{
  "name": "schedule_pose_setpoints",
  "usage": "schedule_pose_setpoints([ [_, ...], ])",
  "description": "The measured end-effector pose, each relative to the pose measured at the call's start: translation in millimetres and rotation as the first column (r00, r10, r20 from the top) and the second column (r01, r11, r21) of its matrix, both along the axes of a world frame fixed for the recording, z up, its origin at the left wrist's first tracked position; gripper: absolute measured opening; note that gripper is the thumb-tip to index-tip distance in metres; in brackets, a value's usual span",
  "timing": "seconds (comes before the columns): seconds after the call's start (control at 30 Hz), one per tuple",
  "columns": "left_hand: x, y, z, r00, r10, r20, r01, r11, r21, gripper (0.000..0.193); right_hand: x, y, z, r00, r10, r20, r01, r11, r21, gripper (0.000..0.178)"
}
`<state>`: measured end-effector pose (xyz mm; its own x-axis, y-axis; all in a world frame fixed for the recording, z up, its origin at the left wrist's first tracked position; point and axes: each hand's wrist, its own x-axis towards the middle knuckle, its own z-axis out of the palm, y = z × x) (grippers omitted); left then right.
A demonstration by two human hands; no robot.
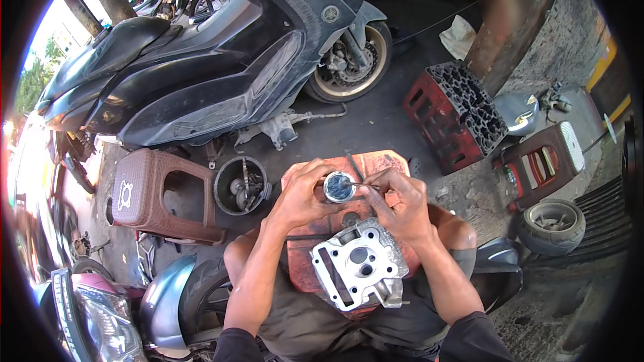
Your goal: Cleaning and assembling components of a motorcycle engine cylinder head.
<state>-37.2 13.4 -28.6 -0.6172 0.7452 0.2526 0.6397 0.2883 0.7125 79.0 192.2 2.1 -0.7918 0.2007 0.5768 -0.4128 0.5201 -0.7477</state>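
Small round container: its light rim (341, 201) faces up in my left hand (298, 196), fingers curled around its side; dark bluish stuff (338, 184) lies inside.
Thin rod: my right hand (404, 204) pinches it (356, 184) between thumb and fingertips, its end at the container's mouth.
Silver engine part: it sits (347, 269) between my forearms, nearer me than the container, on the worn orange surface (387, 159).
Dark bucket: beyond my left hand, the bucket (218, 202) holds metal pieces (247, 192), too jumbled to tell apart.
Red crate: farther off right, the crate (436, 123) shows dark cell-like openings on top.
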Motion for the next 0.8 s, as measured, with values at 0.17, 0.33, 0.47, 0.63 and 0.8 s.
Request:
schedule_pose_setpoints([
  [0.17, 0, 3, 6, 1.0, -0.011, 0.015, 0.011, 1.0, 0.014, 0.057, -3, 5, -8, 1.0, 0.007, 0.025, -0.007, 1.0, -0.025, 0.017],
  [0.33, 2, 0, 5, 0.999, -0.033, -0.029, 0.037, 0.991, 0.129, 0.058, 0, -3, -9, 0.996, -0.019, 0.088, 0.023, 0.998, -0.05, 0.017],
  [0.47, 3, 1, 6, 0.998, -0.047, -0.045, 0.054, 0.982, 0.182, 0.06, -6, -2, -14, 0.995, -0.031, 0.095, 0.037, 0.997, -0.061, 0.017],
  [0.63, 2, -1, 9, 0.998, -0.027, -0.061, 0.04, 0.973, 0.228, 0.058, -7, -7, -7, 0.993, -0.018, 0.113, 0.028, 0.996, -0.087, 0.015],
  [0.8, 2, -3, 4, 0.988, -0.016, -0.156, 0.056, 0.965, 0.255, 0.063, -8, -11, -13, 0.995, -0.013, 0.096, 0.023, 0.995, -0.097, 0.016],
])
